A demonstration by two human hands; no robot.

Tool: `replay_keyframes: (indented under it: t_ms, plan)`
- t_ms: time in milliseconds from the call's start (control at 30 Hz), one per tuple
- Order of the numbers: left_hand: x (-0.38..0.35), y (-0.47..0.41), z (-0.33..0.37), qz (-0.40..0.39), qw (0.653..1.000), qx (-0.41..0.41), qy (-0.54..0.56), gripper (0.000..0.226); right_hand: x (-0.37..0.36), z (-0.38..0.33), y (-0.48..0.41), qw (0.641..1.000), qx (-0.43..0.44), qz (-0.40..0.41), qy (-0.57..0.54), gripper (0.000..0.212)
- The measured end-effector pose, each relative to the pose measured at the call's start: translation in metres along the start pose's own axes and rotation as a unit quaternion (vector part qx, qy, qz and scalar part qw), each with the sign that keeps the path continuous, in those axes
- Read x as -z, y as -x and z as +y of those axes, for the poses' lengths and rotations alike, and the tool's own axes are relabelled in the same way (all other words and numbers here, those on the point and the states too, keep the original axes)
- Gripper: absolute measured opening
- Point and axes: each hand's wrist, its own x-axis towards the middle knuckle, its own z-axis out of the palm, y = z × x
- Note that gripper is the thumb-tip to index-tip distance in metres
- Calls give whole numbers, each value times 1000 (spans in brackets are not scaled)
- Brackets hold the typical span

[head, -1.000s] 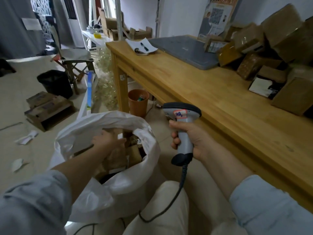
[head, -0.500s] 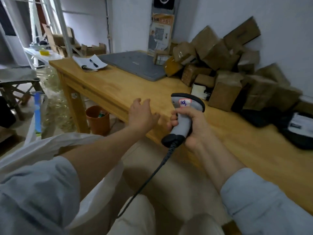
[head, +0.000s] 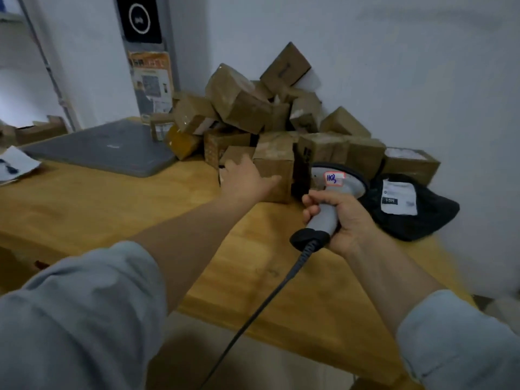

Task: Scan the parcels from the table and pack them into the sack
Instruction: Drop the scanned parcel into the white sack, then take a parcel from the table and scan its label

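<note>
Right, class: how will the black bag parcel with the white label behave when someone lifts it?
Probably floppy: the black bag parcel lies slumped and creased, with no box edges. Its film looks smooth, so it may be slippery. Lying flat on the wooden table, it seems unlikely to roll or tip.

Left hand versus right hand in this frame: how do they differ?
The left hand is open with fingers spread and holds nothing; the right hand is curled round the handle of the scanner. The left hand reaches out to the front cardboard box, contact unclear; the right hand sits nearer the person, to that box's right. Both are above the wooden table.
</note>
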Motion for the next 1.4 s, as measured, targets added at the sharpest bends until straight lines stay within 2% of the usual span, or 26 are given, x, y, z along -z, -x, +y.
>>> replay_keyframes:
  t_ms: [133, 233, 367, 533, 600, 667, 767, 800, 900, 967, 1033, 1100, 1167, 1233, 1300, 1400]
  plan:
    - [-25, -31, 40, -26, 999, 35, -22, 123, 10, -9, -19, 1000, -14, 11, -12, 7]
    - [-42, -49, 56, -34, 997, 60, -24, 129, 15, -11, -29, 999, -24, 18, -20, 9]
    - [-51, -54, 55, 7, 999, 46, -27, 99, 23, -10, -35, 999, -45, 19, -24, 12]
    - [-30, -39, 32, 4, 998, 62, 29, 95, 30, -6, -26, 998, -45, 25, -26, 19]
    - [-18, -29, 13, -13, 991, 83, 106, 93, 28, -4, -17, 998, -42, 22, -30, 18]
    - [-3, -10, -6, -35, 968, 114, 222, 87, 26, 1, -8, 998, -45, 20, -29, 18]
    - [21, 26, -31, -69, 930, 159, 324, 55, 22, 14, 9, 998, -56, 13, -20, 19]
    - [29, 38, -41, -92, 919, 180, 337, 51, 20, 19, 15, 998, -59, 10, -16, 20]
    - [57, 71, -70, -160, 888, 233, 362, 62, 13, 34, 32, 998, -65, 0, -4, 21]
    - [72, 88, -84, -173, 893, 251, 331, 66, 9, 43, 42, 998, -68, -2, -2, 23]
    - [79, 98, -92, -114, 927, 237, 266, 71, 6, 49, 52, 998, -67, 0, -1, 23]
    - [81, 104, -88, -63, 965, 175, 184, 88, 3, 54, 60, 998, -66, -1, 2, 22]
    - [79, 110, -74, -77, 991, 99, 51, 109, 0, 58, 67, 998, -69, -1, 6, 21]
    - [70, 112, -62, -102, 991, 52, -72, 124, -1, 60, 72, 997, -71, -1, 5, 20]
    - [60, 113, -54, -112, 980, 32, -160, 128, -1, 61, 76, 997, -72, 0, 7, 19]
    - [56, 109, -55, -87, 978, 28, -186, 111, 3, 62, 80, 997, -79, -3, 20, 14]
